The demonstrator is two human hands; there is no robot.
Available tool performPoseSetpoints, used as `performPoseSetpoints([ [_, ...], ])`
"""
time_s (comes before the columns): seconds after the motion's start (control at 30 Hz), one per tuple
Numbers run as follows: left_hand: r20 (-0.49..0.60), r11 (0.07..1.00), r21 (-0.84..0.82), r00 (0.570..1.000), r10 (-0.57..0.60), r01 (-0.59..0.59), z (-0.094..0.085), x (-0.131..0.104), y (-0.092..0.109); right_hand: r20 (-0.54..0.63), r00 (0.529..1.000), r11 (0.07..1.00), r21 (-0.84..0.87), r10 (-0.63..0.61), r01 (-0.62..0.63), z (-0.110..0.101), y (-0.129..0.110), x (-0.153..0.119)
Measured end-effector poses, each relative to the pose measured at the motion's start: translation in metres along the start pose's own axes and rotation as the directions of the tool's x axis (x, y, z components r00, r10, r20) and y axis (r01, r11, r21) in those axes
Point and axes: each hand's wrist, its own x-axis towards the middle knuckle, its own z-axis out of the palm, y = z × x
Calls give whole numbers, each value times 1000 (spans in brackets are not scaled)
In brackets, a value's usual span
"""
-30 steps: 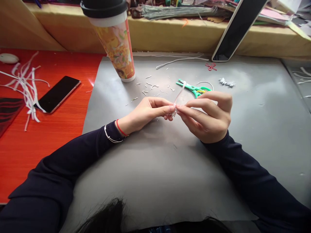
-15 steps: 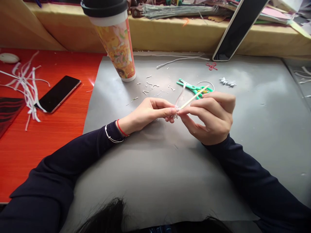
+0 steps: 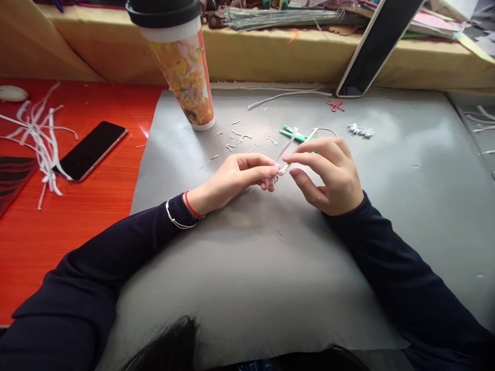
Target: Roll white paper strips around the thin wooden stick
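My left hand [image 3: 243, 172] is closed, with thumb and fingers pinching a small white knotted cord piece [image 3: 274, 180]. A coiled white bit [image 3: 281, 172] shows at its right side, and a pale strand [image 3: 287, 145] sticks up from it. A thin pale yellow stick [image 3: 286, 166] slants up and right from the knotted piece, its middle hidden behind my right fingers. Just right of the piece, my right hand [image 3: 330, 178] has thumb and index finger apart. Its index fingertip is close to the stick; whether they touch I cannot tell. Behind it lie green scissors [image 3: 293, 134], partly covered.
White cord scraps [image 3: 243, 138] lie on the grey mat [image 3: 247, 273]. A tall cup [image 3: 187, 77], a phone [image 3: 93, 150] and white strips [image 3: 46, 139] are at left. A red bow knot [image 3: 335, 105], a white braided piece [image 3: 361, 131] and a leaning dark panel [image 3: 377, 51] are behind.
My right thumb and fingers have spread apart, off their pinch at the knotted piece. The coiled white bit now shows. My left hand keeps its hold, shifted slightly left.
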Motion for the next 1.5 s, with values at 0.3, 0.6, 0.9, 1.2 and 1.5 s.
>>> performPoseSetpoints([
  [0.3, 33, 999, -19, 999, -32, 32, -1, 1, -2, -13, 1000, 992, 123, -9, 10, 2, -2, -1],
  [0.6, 52, 999, -36, 999, -15, 17, 0, 2, 0, 1, 1000, 965, 262, 25, -25, 3, -8, -8],
  [0.9, 78, 1000, 0, 997, -25, 25, 0, 2, 1, -53, 998, 986, 165, -23, 31, 1, -9, -9],
  [1.2, 75, 999, 21, 997, -28, 27, 0, 2, 0, -52, 998, 988, 153, 37, -29, 0, -14, -7],
  [1.5, 72, 1000, 15, 997, 9, -10, -1, 2, -1, -45, 997, 979, 195, 67, -57, 2, -13, -9],
])
